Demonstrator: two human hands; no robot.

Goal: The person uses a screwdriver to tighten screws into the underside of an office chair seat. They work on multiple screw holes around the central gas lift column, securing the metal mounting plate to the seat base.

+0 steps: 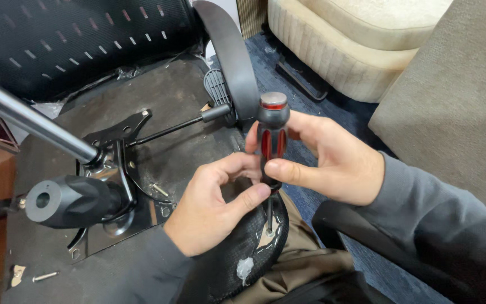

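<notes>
Both hands grip my screwdriver [271,141], frame centre: right hand [333,160] closed on its handle, left hand [212,208] pinching the shaft. Tip meets seat-edge screw [269,229]; another loose screw [45,276] lower left, undone.

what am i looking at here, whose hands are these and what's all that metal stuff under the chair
This is one picture from a camera worn on a person's head, looking down at their own two bare hands. An office chair lies upturned, so you see the underside of its seat. Bolted there is a black metal plate, with a shiny steel column and a black knob sticking out. The right hand grips a black and red screwdriver, its tip down at the seat edge. The left hand steadies the shaft. A loose screw lies near the bottom left.
</notes>
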